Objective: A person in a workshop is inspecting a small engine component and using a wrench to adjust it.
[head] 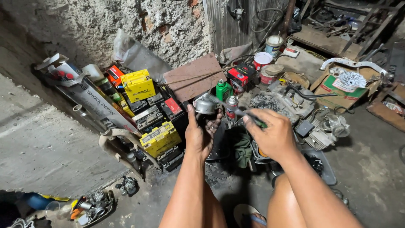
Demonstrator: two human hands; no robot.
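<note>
Two hands: screwdriver (236,110) slants up-left, tip at metal part (204,105).

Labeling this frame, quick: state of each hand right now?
Left hand: closed on a small grey metal part, held up by the fingertips.
Right hand: closed on a green-handled tool, its tip at the metal part.

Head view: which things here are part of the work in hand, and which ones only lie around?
In hand:
- left hand holding grey metal part
- right hand working a green-handled tool on it

Lying about:
- yellow batteries
- green bottle
- spray can
- paint tins
- engine parts
</note>
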